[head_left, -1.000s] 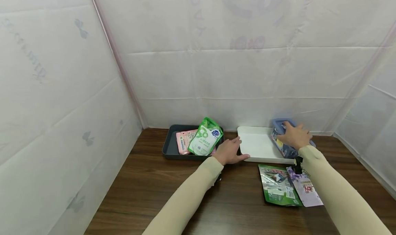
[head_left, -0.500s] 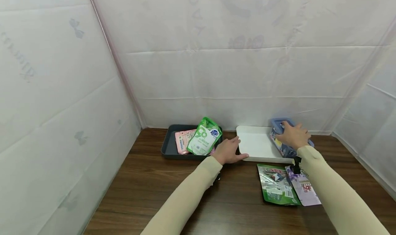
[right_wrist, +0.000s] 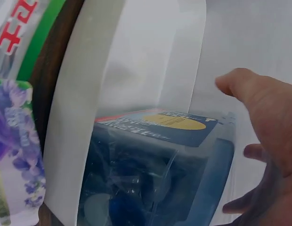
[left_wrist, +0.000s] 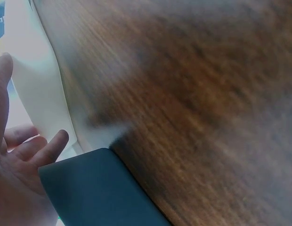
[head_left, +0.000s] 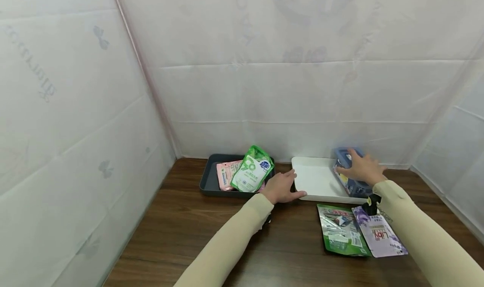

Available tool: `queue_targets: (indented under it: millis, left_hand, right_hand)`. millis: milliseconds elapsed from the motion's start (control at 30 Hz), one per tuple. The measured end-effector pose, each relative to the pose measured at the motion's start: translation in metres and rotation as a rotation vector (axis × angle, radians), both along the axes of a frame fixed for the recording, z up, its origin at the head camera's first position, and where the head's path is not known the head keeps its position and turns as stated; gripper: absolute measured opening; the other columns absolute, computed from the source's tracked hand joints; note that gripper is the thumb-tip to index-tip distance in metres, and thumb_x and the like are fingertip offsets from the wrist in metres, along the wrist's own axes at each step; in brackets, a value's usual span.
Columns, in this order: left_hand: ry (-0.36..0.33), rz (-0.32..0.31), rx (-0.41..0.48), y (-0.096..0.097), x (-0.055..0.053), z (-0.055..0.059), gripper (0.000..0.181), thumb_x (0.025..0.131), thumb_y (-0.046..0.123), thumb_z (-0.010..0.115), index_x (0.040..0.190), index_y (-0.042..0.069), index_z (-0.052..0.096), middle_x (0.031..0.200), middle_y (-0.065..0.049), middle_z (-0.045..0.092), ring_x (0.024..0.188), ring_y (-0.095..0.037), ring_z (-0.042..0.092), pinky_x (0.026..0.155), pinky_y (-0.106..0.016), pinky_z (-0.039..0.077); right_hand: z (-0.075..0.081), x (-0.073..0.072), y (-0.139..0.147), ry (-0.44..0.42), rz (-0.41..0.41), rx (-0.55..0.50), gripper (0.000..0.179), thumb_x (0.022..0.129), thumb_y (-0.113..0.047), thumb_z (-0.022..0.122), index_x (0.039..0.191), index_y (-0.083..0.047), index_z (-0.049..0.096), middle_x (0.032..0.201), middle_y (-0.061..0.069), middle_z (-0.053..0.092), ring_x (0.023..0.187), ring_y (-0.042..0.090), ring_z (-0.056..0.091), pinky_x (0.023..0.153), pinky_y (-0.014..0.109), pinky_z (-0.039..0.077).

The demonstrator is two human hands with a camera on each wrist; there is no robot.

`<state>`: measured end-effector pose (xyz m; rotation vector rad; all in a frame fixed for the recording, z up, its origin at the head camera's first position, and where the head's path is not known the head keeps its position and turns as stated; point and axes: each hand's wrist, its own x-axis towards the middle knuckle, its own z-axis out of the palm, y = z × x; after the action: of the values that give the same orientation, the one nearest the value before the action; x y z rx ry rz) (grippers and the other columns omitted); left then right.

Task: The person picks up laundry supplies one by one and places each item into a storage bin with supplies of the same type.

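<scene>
A clear plastic box [head_left: 357,188] with a blue lid stands in the right end of a white tray [head_left: 314,177]. Rounded blue pieces show through its wall in the right wrist view. Over the box my right hand [head_left: 364,168] is spread; the right wrist view has its thumb and fingers apart from the lid. My left hand [head_left: 280,187] lies between the two trays, at the white tray's left end, with fingers extended and thumb out to the side. In the left wrist view its fingertips are right by the white tray's wall [left_wrist: 42,89].
Left of the white tray sits a dark grey tray [head_left: 209,184] holding a pink packet [head_left: 225,175] and a green-and-white pouch [head_left: 249,175]. In front of the white tray lie a green pouch [head_left: 342,232] and a purple pouch [head_left: 380,236]. A white sheet wall [head_left: 249,93] rises behind.
My right hand has let go of the box and shifted slightly right, its fingers spreading. The box stays in the white tray. The left hand keeps its place.
</scene>
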<state>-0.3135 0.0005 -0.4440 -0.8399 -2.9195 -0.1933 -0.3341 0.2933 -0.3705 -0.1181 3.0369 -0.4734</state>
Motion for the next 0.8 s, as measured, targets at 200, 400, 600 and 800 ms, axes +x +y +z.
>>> queue_targets:
  millis: [200, 400, 600, 800]
  left_hand:
    - [0.009, 0.003, 0.007, 0.0, 0.0, 0.001, 0.077, 0.097, 0.068, 0.054, 0.149, 0.011, 0.055, 0.159, -0.006, 0.045, 0.125, -0.022, 0.063, 0.099, -0.03, 0.053]
    - [0.0, 0.0, 0.019, -0.001, 0.0, 0.001, 0.078, 0.097, 0.069, 0.053, 0.15, 0.011, 0.054, 0.16, -0.006, 0.044, 0.123, -0.022, 0.064, 0.098, -0.03, 0.053]
    - [-0.004, -0.003, 0.039, -0.002, 0.001, 0.002, 0.078, 0.098, 0.067, 0.053, 0.15, 0.01, 0.053, 0.161, -0.007, 0.043, 0.12, -0.023, 0.066, 0.096, -0.031, 0.054]
    - [-0.021, -0.006, 0.033, -0.002, 0.005, 0.002, 0.078, 0.099, 0.067, 0.053, 0.151, 0.01, 0.052, 0.161, -0.007, 0.043, 0.123, -0.024, 0.064, 0.098, -0.032, 0.054]
  right_hand:
    - [0.008, 0.013, -0.003, 0.075, 0.047, 0.01, 0.098, 0.095, -0.059, 0.064, 0.163, -0.008, 0.015, 0.152, 0.051, 0.002, 0.126, 0.083, 0.01, 0.091, 0.094, 0.012]
    - [0.008, 0.028, 0.0, 0.145, 0.052, 0.021, 0.097, 0.094, -0.06, 0.064, 0.163, -0.011, 0.018, 0.155, 0.049, 0.003, 0.127, 0.081, 0.014, 0.09, 0.094, 0.012]
    - [0.004, 0.04, 0.005, 0.212, 0.063, 0.023, 0.093, 0.094, -0.057, 0.066, 0.162, -0.011, 0.023, 0.155, 0.047, 0.008, 0.129, 0.078, 0.017, 0.091, 0.091, 0.015]
    - [-0.006, 0.052, 0.009, 0.26, 0.075, 0.026, 0.092, 0.093, -0.058, 0.067, 0.161, -0.012, 0.026, 0.155, 0.045, 0.012, 0.131, 0.076, 0.018, 0.091, 0.09, 0.019]
